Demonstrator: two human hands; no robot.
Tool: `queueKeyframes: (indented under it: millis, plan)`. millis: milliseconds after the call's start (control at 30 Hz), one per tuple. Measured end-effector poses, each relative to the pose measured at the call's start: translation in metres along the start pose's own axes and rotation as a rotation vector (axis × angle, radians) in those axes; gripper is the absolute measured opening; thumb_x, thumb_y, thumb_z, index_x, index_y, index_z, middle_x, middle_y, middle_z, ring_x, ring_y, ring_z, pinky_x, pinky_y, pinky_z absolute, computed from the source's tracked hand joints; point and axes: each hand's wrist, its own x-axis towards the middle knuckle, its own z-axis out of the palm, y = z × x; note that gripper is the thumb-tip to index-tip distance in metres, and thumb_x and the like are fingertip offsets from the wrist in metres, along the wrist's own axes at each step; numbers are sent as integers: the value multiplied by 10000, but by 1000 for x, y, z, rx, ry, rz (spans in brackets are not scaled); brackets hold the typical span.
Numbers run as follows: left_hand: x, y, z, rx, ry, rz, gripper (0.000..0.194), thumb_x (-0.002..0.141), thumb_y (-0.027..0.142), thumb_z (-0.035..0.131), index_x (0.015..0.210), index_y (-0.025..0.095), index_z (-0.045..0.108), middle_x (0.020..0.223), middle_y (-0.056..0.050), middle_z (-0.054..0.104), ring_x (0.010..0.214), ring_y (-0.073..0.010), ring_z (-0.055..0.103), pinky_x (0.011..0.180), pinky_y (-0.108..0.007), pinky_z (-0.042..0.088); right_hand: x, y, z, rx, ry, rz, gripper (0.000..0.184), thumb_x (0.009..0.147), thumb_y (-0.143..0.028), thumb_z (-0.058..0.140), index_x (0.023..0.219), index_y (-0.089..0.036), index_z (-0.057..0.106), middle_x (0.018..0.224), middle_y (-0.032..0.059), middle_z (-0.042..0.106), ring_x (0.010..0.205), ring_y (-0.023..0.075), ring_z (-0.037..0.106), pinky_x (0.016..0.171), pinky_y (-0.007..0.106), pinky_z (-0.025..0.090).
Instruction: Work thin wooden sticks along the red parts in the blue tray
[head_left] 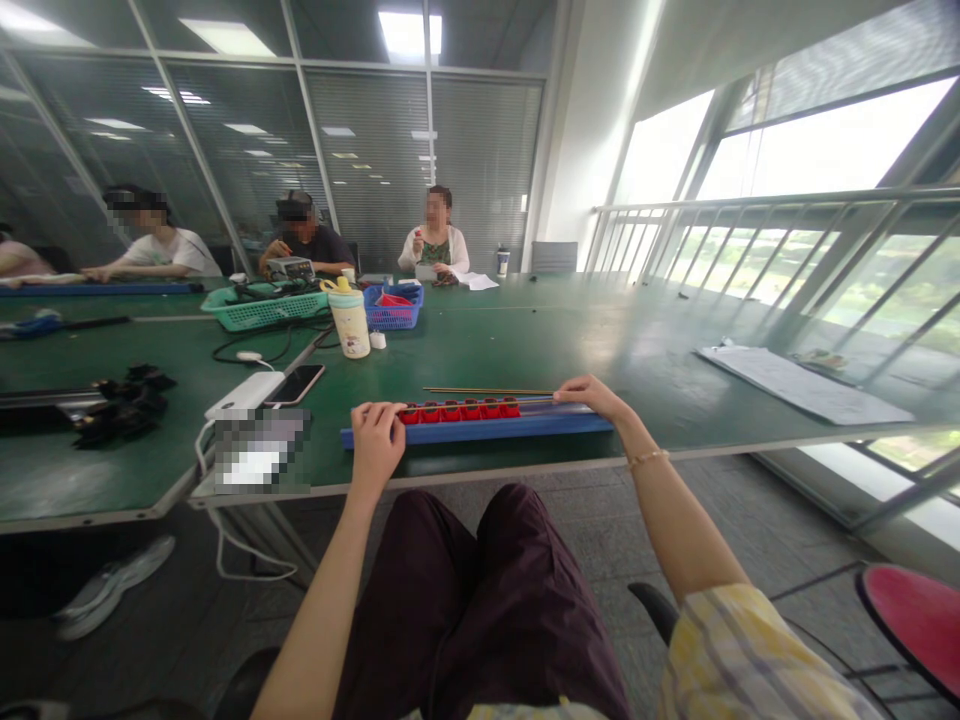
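Observation:
A long blue rail [480, 430] lies along the near edge of the green workbench [645, 370]. A row of several red plastic pieces [459, 410] sits in it. Two thin metal rods [487, 391] run just behind that row. My left hand [377, 443] curls over the rail's left end, next to the first red piece. My right hand [591, 396] lies at the far right end of the rods, its fingers pointing left. Whether those fingers pinch the rods is hard to tell. A thin chain bracelet [648, 460] circles my right wrist.
To the left stand a white power bank [245, 395], a phone [298, 384], a bottle [349, 324], and green and blue baskets [262, 308]. Black parts [124, 405] lie far left. Papers [802, 385] lie right. Several co-workers sit along the far side.

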Motion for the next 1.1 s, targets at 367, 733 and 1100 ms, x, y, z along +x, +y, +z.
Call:
queueKeyframes:
  millis: [367, 733, 1100]
  plan:
    - [0, 0, -1, 18, 1, 3, 289, 899, 171, 467, 1072, 229, 691, 1079, -102, 628, 1075, -281, 479, 999, -457, 418, 0, -3, 0, -7, -21, -4, 465, 688, -616, 746, 606, -163, 681, 619, -1, 606, 676, 136, 511, 680, 270, 394]
    - [-1, -1, 1, 40, 14, -16, 286, 880, 176, 492, 1089, 224, 682, 1126, -117, 581, 1098, -292, 467, 1005, -472, 417, 4, 8, 1, -15, 155, -66, 547, 773, -696, 621, 582, -196, 509, 582, -35, 452, 623, 117, 415, 620, 260, 345]
    - [0, 0, 1, 39, 16, -15, 270, 893, 180, 485, 1072, 217, 685, 1118, -116, 585, 1094, -287, 469, 1008, -463, 414, 15, 32, -3, 76, 466, -71, 571, 761, -768, 548, 611, -217, 520, 606, -5, 474, 626, 145, 438, 626, 283, 381]
